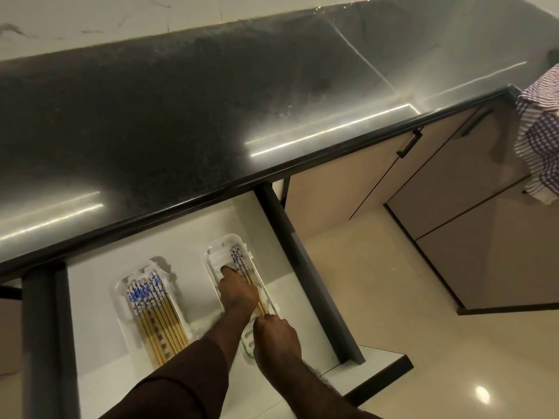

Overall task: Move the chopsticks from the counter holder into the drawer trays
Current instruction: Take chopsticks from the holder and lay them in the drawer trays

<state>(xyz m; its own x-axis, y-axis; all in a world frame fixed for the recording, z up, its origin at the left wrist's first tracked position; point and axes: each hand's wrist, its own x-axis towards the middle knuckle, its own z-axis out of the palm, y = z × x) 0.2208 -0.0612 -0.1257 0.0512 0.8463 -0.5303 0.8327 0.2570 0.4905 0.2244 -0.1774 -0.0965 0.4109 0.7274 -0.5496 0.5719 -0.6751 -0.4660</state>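
The right hand (276, 332) is curled into a closed grip at the near end of a few chopsticks (246, 278), and appears to pinch their wooden tips, though the fingertips are hidden under the knuckles. The left hand (237, 290) lies flat in an open grip, fingers straight, pressing down inside the same tray just left of those chopsticks, its index finger pointing away from the person. A dark sleeve (181, 379) covers the left forearm; the right forearm is bare.

Both hands work in the right tray (213, 255), a long white plastic tray with rounded corners. The chopsticks in it lie lengthwise along its right side, their blue-and-white patterned tops at the far end.

To the left, apart from it, sits a second white tray (121, 297). It holds a fuller row of matching chopsticks (154, 316), side by side, patterned tops at the far end and pale wooden shafts running toward the person.

Both trays rest on the white floor of an open drawer (90, 328) with dark grey side rails. Above the drawer runs the table (181, 116), a dark speckled surface with streaks of reflected light. To the right are beige cabinet doors (438, 176) with dark bar handles, a glossy cream floor (423, 328), and a purple-and-white checked cloth (538, 131) hanging at the edge of view.
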